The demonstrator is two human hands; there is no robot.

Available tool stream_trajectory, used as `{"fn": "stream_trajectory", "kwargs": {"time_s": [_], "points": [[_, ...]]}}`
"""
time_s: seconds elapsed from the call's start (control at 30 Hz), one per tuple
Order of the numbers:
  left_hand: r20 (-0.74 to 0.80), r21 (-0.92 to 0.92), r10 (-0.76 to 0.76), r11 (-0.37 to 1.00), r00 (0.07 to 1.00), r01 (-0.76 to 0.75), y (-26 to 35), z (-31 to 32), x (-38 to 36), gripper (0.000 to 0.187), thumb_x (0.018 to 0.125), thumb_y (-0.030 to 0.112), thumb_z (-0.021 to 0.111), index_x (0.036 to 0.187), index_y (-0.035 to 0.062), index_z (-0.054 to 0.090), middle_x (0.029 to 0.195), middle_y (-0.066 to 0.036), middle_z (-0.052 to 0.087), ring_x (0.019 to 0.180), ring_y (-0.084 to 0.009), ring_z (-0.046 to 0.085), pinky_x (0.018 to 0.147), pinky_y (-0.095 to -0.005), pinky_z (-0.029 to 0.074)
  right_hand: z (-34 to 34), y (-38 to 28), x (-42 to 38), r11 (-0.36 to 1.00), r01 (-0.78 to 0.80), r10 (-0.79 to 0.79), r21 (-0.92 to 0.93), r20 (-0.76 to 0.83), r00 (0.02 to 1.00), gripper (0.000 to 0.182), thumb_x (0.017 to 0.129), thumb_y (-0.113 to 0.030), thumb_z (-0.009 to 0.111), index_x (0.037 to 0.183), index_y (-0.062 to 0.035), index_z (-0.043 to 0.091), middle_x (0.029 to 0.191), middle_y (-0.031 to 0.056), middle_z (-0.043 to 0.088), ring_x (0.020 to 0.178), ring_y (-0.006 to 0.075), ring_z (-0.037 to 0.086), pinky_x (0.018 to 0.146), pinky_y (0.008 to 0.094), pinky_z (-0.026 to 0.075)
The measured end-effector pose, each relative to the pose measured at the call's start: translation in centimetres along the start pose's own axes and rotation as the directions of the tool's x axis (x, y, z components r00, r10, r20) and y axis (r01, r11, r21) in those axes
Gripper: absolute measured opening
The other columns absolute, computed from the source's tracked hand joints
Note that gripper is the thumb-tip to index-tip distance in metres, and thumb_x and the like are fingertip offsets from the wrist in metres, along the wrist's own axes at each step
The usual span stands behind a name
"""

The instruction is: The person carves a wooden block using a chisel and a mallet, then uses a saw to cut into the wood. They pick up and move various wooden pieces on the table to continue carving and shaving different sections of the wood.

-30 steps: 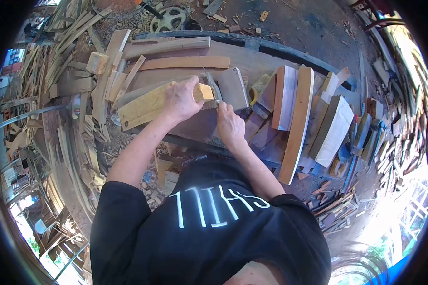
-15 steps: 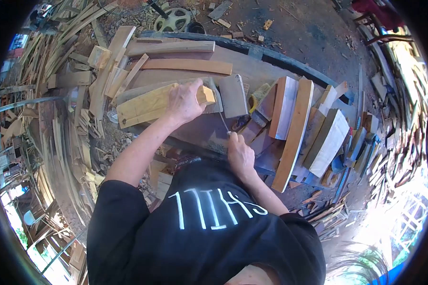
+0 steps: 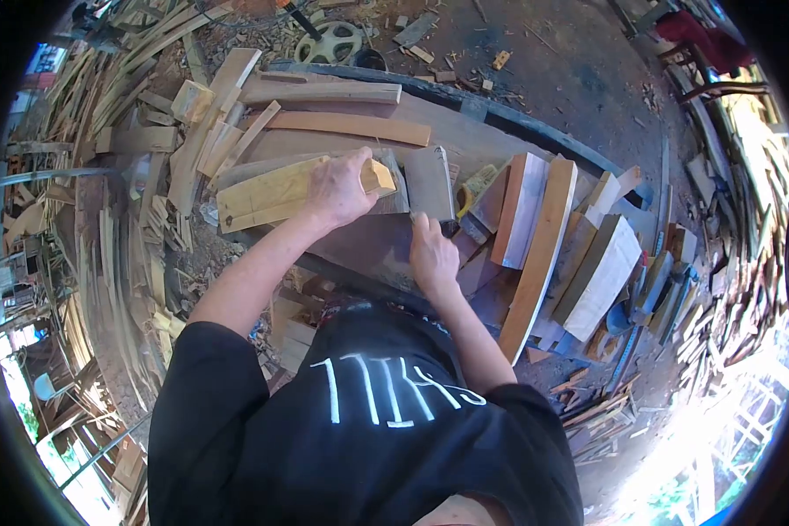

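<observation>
A long yellowish wood beam (image 3: 267, 195) lies at the near left of the low workbench. Near its right end, my left hand (image 3: 338, 189) is wrapped over the beam. My right hand (image 3: 433, 252) is closed, just right of the beam's end and below a grey wood block (image 3: 429, 182). A thin tool seems to be in its fingers, but its shape is too small and dark to make out here. Behind the beam lies a greyish board, partly covered by it.
Curved planks (image 3: 346, 128) lie at the back of the bench (image 3: 482, 140). A reddish block (image 3: 522, 210), a long orange-brown plank (image 3: 543, 254) and a pale thick block (image 3: 598, 276) stand to the right. A wheel (image 3: 329, 44) lies on the ground beyond.
My right hand has moved up and slightly left, nearer the grey block. The thin rod-like tool seen before at its fingertips no longer shows clearly. My left hand stays on the beam.
</observation>
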State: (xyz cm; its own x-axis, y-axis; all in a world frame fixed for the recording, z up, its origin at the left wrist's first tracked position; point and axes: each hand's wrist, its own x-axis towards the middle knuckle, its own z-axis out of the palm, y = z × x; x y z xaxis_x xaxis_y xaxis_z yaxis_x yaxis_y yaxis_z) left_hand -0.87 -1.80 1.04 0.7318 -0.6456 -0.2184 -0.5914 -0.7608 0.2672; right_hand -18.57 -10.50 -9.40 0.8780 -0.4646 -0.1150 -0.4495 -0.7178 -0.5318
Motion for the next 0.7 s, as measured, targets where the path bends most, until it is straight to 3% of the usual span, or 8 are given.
{"fn": "stream_trajectory", "kwargs": {"time_s": [0.13, 0.2, 0.23, 0.33, 0.47, 0.57, 0.63, 0.7], "points": [[0.017, -0.033, -0.017, 0.999, 1.0, 0.017, 0.1, -0.2, 0.1, 0.058, 0.07, 0.03, 0.079, 0.117, 0.0084, 0.053, 0.095, -0.02, 0.068, 0.093, -0.0383, 0.065, 0.083, -0.0493, 0.05, 0.0, 0.0, -1.2, 0.999, 0.036, -0.036, 0.039, -0.025, 0.999, 0.009, 0.095, -0.016, 0.05, 0.1, -0.0091, 0.047, 0.087, 0.0148, 0.06, 0.067, 0.0394, 0.065, 0.056, 0.0506, 0.052], [0.0, -0.013, -0.014, 1.0, 1.0, 0.014, 0.1, 0.0, 0.0, 0.058, 0.07, 0.03, 0.079, 0.117, 0.0084, 0.053, 0.095, -0.02, 0.068, 0.093, -0.0386, 0.065, 0.083, -0.0494, 0.05, -1.9, 0.3, -4.0, 0.997, -0.053, 0.048, 0.05, 0.095, 0.994, 0.01, 0.094, -0.015, 0.05, 0.102, -0.0097, 0.048, 0.088, 0.0149, 0.061, 0.068, 0.0396, 0.065, 0.057, 0.0506, 0.052], [-0.01, 0.008, -0.012, 1.0, 1.0, 0.012, 0.0, 0.1, -0.1, 0.058, 0.069, 0.03, 0.079, 0.117, 0.0084, 0.053, 0.095, -0.021, 0.068, 0.093, -0.0389, 0.065, 0.083, -0.0495, 0.05, -2.0, 0.5, -4.3, 0.999, -0.027, 0.024, 0.025, 0.095, 0.995, 0.012, 0.09, -0.012, 0.052, 0.102, -0.0097, 0.049, 0.088, 0.0139, 0.061, 0.068, 0.0353, 0.068, 0.057, 0.046, 0.055], [-0.018, -0.024, 0.004, 1.0, 1.0, -0.005, 0.2, -0.1, -0.3, 0.057, 0.069, 0.03, 0.079, 0.115, 0.0083, 0.054, 0.093, -0.021, 0.068, 0.092, -0.0396, 0.065, 0.082, -0.05, 0.05, -0.5, 0.4, 0.5, 0.998, 0.055, -0.055, 0.01, 0.059, 0.997, 0.013, 0.091, -0.011, 0.052, 0.103, -0.0093, 0.049, 0.09, 0.0151, 0.062, 0.07, 0.0357, 0.068, 0.059, 0.0462, 0.055], [-0.045, -0.01, -0.019, 1.0, 0.999, 0.018, 0.4, -0.1, -0.4, 0.055, 0.069, 0.029, 0.079, 0.114, 0.0083, 0.056, 0.091, -0.021, 0.068, 0.091, -0.04, 0.065, 0.08, -0.0506, 0.05, 0.1, -1.4, 3.5, 0.999, 0.034, -0.035, 0.017, 0.028, 0.999, 0.013, 0.091, -0.011, 0.051, 0.104, -0.0085, 0.049, 0.089, 0.0163, 0.062, 0.072, 0.0371, 0.068, 0.062, 0.0475, 0.055], [-0.011, 0.002, 0.044, 0.999, 0.999, -0.044, 0.5, 0.0, -0.8, 0.054, 0.068, 0.028, 0.078, 0.113, 0.0083, 0.056, 0.09, -0.021, 0.068, 0.091, -0.04, 0.066, 0.079, -0.0512, 0.05, -2.6, -1.8, 2.1, 0.996, 0.011, -0.017, 0.091, 0.067, 0.998, 0.01, 0.094, -0.013, 0.049, 0.102, -0.0065, 0.05, 0.089, 0.0184, 0.062, 0.077, 0.0409, 0.066, 0.066, 0.0499, 0.053], [-0.107, -0.032, -0.054, 0.998, 0.993, 0.051, 0.7, 0.3, -0.7, 0.051, 0.068, 0.025, 0.078, 0.111, 0.0083, 0.056, 0.088, -0.02, 0.068, 0.089, -0.0398, 0.065, 0.08, -0.0514, 0.05, -5.9, -1.8, 0.6, 0.957, -0.039, 0.01, 0.286, 0.104, 0.994, 0.013, 0.096, -0.016, 0.047, 0.101, -0.0051, 0.052, 0.089, 0.0201, 0.062, 0.08, 0.0441, 0.065, 0.069, 0.0515, 0.051], [-0.115, -0.026, -0.032, 0.999, 0.993, 0.029, 0.8, 0.6, -1.4, 0.049, 0.068, 0.024, 0.078, 0.11, 0.0087, 0.056, 0.086, -0.02, 0.067, 0.087, -0.0393, 0.065, 0.079, -0.0506, 0.05, -8.4, -1.4, -1.3, 0.911, -0.123, 0.09, 0.395, 0.101, 0.991, 0.014, 0.097, -0.016, 0.046, 0.101, -0.0049, 0.054, 0.091, 0.0213, 0.062, 0.083, 0.0443, 0.064, 0.071, 0.051, 0.05]]}}
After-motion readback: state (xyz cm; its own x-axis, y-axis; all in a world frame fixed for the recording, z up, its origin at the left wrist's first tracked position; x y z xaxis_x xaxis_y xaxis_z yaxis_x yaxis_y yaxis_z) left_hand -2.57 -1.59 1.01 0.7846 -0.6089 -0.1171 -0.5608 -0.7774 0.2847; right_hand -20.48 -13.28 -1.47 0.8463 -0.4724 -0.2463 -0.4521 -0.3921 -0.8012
